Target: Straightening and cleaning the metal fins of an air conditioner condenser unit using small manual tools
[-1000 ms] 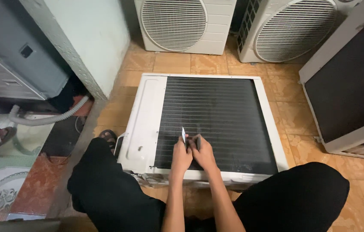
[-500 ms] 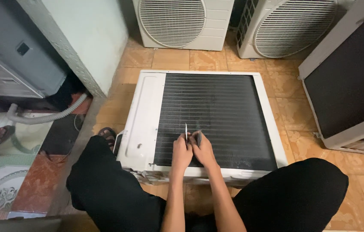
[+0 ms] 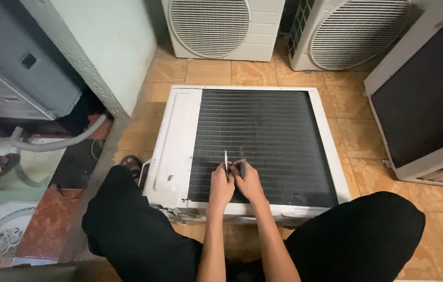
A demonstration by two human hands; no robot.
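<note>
Head view, looking down: an air-conditioner outdoor unit [image 3: 174, 151] lies on its back on the tiled floor [image 3: 211, 73], its white casing framing a dark finned coil panel [image 3: 268, 136] that faces up. The unit's near edge sits between the person's knees, both in black trousers.

The left hand [image 3: 221, 185] and right hand [image 3: 247, 183] rest side by side, touching, on the lower middle of the coil panel. The left hand is closed around a thin pale blade-like tool [image 3: 225, 158]. Its long axis runs away from the person, roughly across the horizontal fin rows, with the free tip pointing toward the far edge of the unit. The right hand is closed around a small dark tool [image 3: 243, 166], which also points away from the person, parallel to and just beside the pale one. What kind of tools they are cannot be told.

Two upright fan units [image 3: 216, 26] stand against the far wall. A third unit [image 3: 425, 104] lies at the right. A corrugated hose [image 3: 54, 143] curves at the left.
</note>
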